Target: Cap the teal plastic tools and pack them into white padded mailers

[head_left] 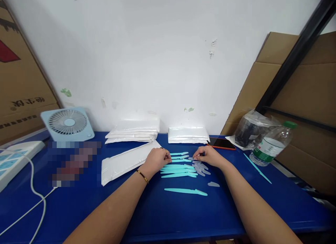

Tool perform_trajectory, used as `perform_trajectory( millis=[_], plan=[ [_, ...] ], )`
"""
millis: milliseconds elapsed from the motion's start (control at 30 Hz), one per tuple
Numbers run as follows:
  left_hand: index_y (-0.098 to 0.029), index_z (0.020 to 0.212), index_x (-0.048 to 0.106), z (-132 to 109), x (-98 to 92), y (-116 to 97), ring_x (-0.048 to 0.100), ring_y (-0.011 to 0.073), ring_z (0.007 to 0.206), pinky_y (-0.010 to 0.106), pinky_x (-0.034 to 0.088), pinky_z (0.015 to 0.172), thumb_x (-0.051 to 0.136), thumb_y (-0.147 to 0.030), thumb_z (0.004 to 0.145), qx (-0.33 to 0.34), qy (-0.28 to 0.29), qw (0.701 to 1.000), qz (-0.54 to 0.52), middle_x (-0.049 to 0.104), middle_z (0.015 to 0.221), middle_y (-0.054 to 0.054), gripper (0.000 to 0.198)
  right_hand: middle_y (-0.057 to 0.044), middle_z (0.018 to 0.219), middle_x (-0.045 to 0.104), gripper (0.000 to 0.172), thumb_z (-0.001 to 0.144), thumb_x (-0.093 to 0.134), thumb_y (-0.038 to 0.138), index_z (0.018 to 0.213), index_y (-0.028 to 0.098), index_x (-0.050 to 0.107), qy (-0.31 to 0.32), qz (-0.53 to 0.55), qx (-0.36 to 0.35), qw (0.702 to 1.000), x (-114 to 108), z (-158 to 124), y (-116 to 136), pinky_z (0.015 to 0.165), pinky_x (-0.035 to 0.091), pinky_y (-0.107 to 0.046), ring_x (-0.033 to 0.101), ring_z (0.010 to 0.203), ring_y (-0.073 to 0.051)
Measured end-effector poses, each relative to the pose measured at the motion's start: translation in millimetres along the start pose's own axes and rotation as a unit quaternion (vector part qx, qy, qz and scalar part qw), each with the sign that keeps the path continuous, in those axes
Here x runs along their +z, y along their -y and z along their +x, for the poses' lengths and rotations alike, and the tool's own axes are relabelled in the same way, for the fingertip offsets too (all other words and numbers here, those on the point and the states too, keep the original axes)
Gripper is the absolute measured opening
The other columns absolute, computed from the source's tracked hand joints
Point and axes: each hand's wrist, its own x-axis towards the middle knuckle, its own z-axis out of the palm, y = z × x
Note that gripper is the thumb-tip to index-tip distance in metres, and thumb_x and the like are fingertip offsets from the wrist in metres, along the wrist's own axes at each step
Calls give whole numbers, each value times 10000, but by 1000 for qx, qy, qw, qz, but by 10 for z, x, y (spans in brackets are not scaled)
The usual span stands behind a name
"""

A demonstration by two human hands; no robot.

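Several turquoise plastic sticks [180,171] lie side by side on the blue table [183,219]. My left hand [158,159] is closed at the left ends of the upper sticks, its fingertips pinched on one turquoise stick. My right hand [207,155] has its thumb and forefinger together over a small clear cap [191,159] near the sticks' right ends. Several more translucent caps [201,167] are heaped just below it. One cap [214,184] lies apart to the right, and a single stick [186,192] rests nearer the front edge.
White padded packs [132,130] are stacked by the wall, with a smaller stack [187,134] beside them. One pack [126,161] lies left. A phone [222,143], bottle [271,146] and stick [257,168] are right; a fan [68,123] and power strip [15,161] left.
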Motion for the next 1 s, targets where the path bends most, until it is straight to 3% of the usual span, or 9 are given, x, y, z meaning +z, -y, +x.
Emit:
perform_trajectory(
  millis=[333, 467, 633, 867, 1000],
  plan=[
    [-222, 754, 657, 35, 45, -105, 586, 148, 734, 244, 384, 664, 585, -306, 774, -5, -14, 998, 55, 653, 760, -13, 113, -41, 826, 696, 198, 733, 614, 362, 803, 209, 719, -28, -8, 18, 999, 157, 73, 74, 650, 460, -273, 598, 693, -174],
    [-236, 872, 668, 8, -4, -119, 583, 166, 809, 255, 386, 706, 575, -358, 780, 2, -43, 998, 42, 652, 884, 8, 180, -42, 826, 684, 222, 739, 607, 357, 854, 198, 711, -43, -4, 16, 999, 40, 29, 32, 624, 453, -266, 587, 671, -160],
    [-250, 765, 686, -33, -35, -84, 570, 134, 702, 219, 373, 604, 606, -407, 728, 24, 42, 998, -39, 653, 771, -27, 180, -39, 775, 672, 204, 692, 660, 349, 794, 183, 721, 18, 23, 4, 1000, -152, -102, -16, 634, 444, -256, 589, 697, -162],
    [-231, 717, 667, -35, -21, -79, 567, 127, 641, 220, 353, 561, 556, -452, 749, -21, 36, 998, -42, 656, 692, -27, 249, -38, 754, 665, 228, 709, 638, 372, 800, 182, 727, 20, 10, 21, 1000, -74, -63, -4, 603, 426, -247, 572, 662, -151],
    [-237, 708, 672, -100, -84, -181, 576, 116, 626, 208, 357, 554, 624, -449, 680, 6, 92, 994, -50, 664, 688, -37, 219, -38, 749, 647, 214, 691, 656, 363, 786, 185, 726, 26, 12, 12, 1000, -84, -71, -2, 593, 424, -242, 567, 662, -151]
  ],
)
